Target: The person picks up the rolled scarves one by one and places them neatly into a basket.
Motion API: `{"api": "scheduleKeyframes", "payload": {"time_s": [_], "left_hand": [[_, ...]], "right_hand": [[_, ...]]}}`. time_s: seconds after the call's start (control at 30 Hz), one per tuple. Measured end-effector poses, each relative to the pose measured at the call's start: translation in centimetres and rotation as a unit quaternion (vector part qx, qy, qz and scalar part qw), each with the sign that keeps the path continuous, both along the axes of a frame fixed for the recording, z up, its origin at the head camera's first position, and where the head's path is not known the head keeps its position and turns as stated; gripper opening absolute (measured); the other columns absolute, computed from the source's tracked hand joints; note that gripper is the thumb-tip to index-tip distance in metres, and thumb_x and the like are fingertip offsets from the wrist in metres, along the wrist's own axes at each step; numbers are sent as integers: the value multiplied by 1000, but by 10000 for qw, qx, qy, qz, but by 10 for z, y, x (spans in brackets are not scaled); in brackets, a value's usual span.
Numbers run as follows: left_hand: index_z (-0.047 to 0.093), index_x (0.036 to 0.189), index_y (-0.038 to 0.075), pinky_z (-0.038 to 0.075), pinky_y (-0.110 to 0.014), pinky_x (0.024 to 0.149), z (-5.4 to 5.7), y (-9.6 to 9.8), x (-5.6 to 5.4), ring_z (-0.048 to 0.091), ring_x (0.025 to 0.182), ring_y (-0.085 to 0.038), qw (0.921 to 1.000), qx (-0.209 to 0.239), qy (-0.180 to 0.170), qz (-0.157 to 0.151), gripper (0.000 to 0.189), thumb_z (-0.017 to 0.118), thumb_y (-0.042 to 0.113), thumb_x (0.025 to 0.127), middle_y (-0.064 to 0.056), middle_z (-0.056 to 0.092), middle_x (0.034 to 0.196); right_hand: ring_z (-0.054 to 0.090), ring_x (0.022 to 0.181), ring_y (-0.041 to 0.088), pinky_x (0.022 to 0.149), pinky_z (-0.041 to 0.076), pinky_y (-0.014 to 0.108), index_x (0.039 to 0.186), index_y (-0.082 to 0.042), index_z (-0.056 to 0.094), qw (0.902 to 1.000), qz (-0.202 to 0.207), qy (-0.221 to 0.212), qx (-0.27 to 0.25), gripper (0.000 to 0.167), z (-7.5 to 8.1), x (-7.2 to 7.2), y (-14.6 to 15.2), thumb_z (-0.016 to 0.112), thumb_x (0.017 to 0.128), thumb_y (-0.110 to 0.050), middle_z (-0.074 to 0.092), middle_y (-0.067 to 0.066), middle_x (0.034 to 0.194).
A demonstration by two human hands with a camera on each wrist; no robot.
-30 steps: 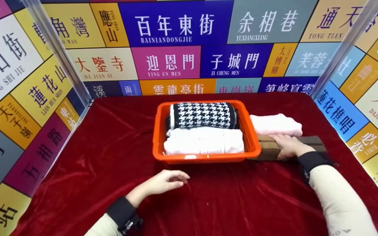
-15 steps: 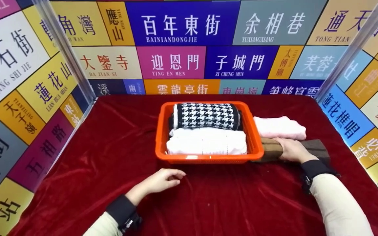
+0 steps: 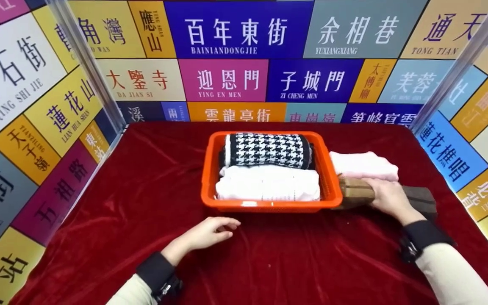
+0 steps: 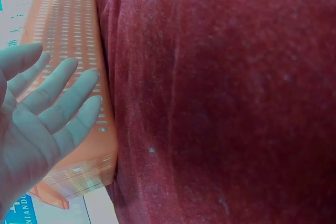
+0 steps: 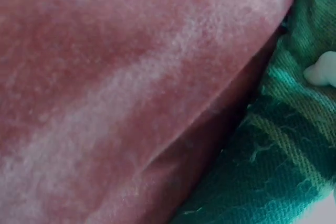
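Note:
My right hand (image 3: 392, 200) grips a rolled brown striped cloth (image 3: 354, 192) just to the right of the orange basket (image 3: 269, 206). The roll's left end sits right at the basket wall. In the right wrist view a fingertip (image 5: 323, 71) presses on the coarse woven cloth (image 5: 273, 150), which looks green there; the rest of the hand is out of that view. My left hand (image 3: 208, 233) holds nothing and hovers in front of the basket, its fingers loosely bent. Inside the basket lie a black-and-white houndstooth roll (image 3: 267, 151) and a white cloth roll (image 3: 269, 183).
A pale pink rolled cloth (image 3: 364, 166) lies behind the brown roll. Dark red velvet (image 3: 142, 178) covers the table. Walls with coloured Chinese sign panels (image 3: 223, 80) stand at the back and both sides, with clear posts (image 3: 95, 72) at the corners.
My right hand has shifted right and slightly nearer me, and the brown roll has moved a little right with it. The left hand stays about where it was; the head view has turned slightly.

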State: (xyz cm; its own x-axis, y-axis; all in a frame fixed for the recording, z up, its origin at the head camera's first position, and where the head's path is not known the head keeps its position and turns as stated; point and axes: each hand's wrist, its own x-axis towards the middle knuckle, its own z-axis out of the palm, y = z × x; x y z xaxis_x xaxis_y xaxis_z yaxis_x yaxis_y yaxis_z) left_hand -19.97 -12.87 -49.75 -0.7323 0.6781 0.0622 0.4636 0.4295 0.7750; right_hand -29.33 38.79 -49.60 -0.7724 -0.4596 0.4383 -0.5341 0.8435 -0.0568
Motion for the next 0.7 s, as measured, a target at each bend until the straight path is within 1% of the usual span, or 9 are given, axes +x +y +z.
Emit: {"api": "scheduleKeyframes", "payload": {"time_s": [0.07,0.17,0.27,0.33,0.4,0.53,0.63,0.7], "left_hand": [[55,121,-2,49,-37,84,1,0,0,61,95,-29,10000,26,3,-19,32,54,9,91,-18,62,111],[55,121,-3,48,-39,84,1,0,0,61,96,-29,10000,29,-18,-20,32,54,8,90,-19,61,112],[55,121,-3,48,-39,85,-1,-1,0,61,97,-29,10000,30,-49,-21,33,54,8,90,-19,61,112],[55,121,-3,48,-39,85,-2,-1,0,61,97,-29,10000,32,-61,-38,33,54,8,90,-20,61,112],[55,121,-3,48,-39,85,-2,0,0,61,97,-29,10000,28,-66,-49,33,54,8,90,-20,61,112],[55,121,-3,48,-38,85,-3,0,0,61,96,-29,9999,-15,-88,-59,33,54,8,90,-19,61,112],[55,121,-2,48,-39,84,-3,1,0,61,96,-29,9999,-89,-115,-53,33,54,8,90,-19,61,111],[55,121,-2,48,-39,84,-4,1,0,61,96,-28,9998,-123,-140,-41,33,54,9,90,-19,62,111]], "right_hand": [[61,70,34,57,42,51,100,-9,63,9996,-39,279,5,50,7,6,5,76,51,-14,68,12,86],[59,66,36,56,40,52,101,-9,62,9981,-158,598,87,55,20,14,12,76,48,-10,67,15,86],[55,61,38,55,38,51,101,-8,62,9951,-347,912,166,57,35,20,18,73,45,-2,64,18,80],[53,60,39,55,37,51,100,-6,61,9927,-460,1106,115,55,47,24,20,70,46,0,62,18,77],[52,61,39,56,36,51,101,-6,61,9908,-526,1244,-51,53,59,28,20,67,48,0,60,18,76],[52,68,39,60,37,50,102,-5,61,9897,-429,1313,-386,47,84,40,8,65,56,-6,60,19,79],[53,72,39,64,40,50,104,-5,61,9904,-269,1256,-512,46,101,50,-11,67,59,-11,60,19,82],[54,73,38,64,42,49,108,-6,61,9904,-132,1243,-583,49,110,58,-27,68,60,-15,61,18,83]]}}
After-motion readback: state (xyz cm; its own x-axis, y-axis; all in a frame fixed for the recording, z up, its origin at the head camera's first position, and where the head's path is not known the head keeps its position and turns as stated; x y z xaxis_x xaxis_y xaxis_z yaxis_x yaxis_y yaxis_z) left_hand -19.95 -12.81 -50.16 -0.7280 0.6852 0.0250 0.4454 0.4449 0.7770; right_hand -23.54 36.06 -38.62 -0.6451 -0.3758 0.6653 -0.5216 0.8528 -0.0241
